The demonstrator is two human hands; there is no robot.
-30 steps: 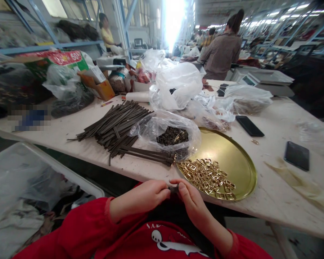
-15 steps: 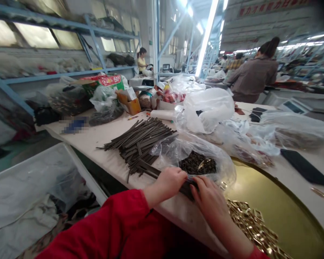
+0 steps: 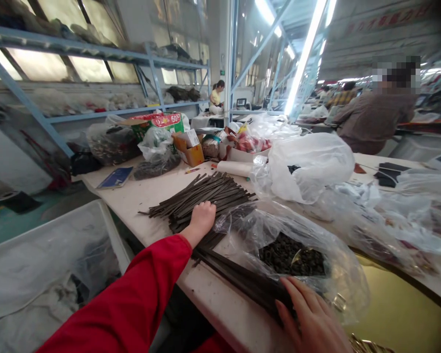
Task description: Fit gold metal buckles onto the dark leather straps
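Observation:
A loose pile of long, thin dark strips (image 3: 209,193) lies on the table. My left hand (image 3: 202,218) is closed with curled fingers on the near side of this pile; the strips at its fingertips are partly hidden. A second bunch of dark strips (image 3: 242,280) runs along the table's near edge. My right hand (image 3: 316,314) has its thumb and fingers around the right end of that bunch. Just beyond it, a clear plastic bag (image 3: 338,250) lies open, with many small dark pieces (image 3: 292,255) inside.
A gold tray (image 3: 397,299) with brass-coloured metal pieces (image 3: 369,345) is at the right. Plastic bags (image 3: 312,162), a small carton (image 3: 191,149) and a blue booklet (image 3: 115,177) are on the table. A white bin (image 3: 110,230) stands at the left; a co-worker (image 3: 378,115) sits beyond.
My left hand has moved away from my right, leftward and forward onto the pile of strips. My right hand stays at the bunch's end. The view has shifted, so the tray sits lower right.

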